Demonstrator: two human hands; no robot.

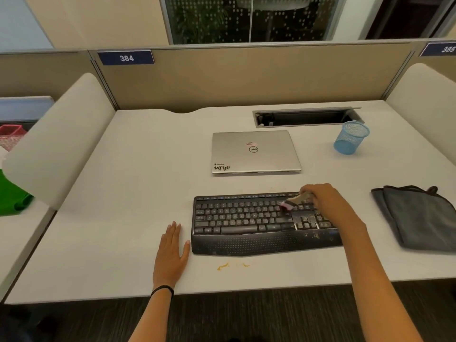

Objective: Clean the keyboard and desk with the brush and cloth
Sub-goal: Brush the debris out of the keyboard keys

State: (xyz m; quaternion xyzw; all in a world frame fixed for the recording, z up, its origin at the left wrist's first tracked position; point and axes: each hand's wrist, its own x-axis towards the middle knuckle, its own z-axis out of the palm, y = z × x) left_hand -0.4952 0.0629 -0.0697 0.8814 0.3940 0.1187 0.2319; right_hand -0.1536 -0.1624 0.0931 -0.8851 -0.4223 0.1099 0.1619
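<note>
Brushing is underway: your right hand (pixel 320 198) is curling its fingers around the brush (pixel 292 202) on the keyboard (pixel 246 223), centre-right of frame. Crumbs (pixel 312 235) and a desk (pixel 123 181) stain (pixel 223 266) are awaiting cleaning. Your left hand (pixel 170 253) is lying flat, fingers together; the cloth (pixel 419 218) is sitting unused, far right.

Bare counter (pixel 138 169) lies open at left and centre-left; laptop (pixel 255 151), cup (pixel 350 138) and cloth (pixel 419 215) crowd centre and right.

I see my black keyboard (pixel 246 223), silver laptop (pixel 255 151), blue mesh cup (pixel 351 137), dark grey cloth (pixel 417 215), and yellow crumbs (pixel 223 266) on the white desk (pixel 138 169).
</note>
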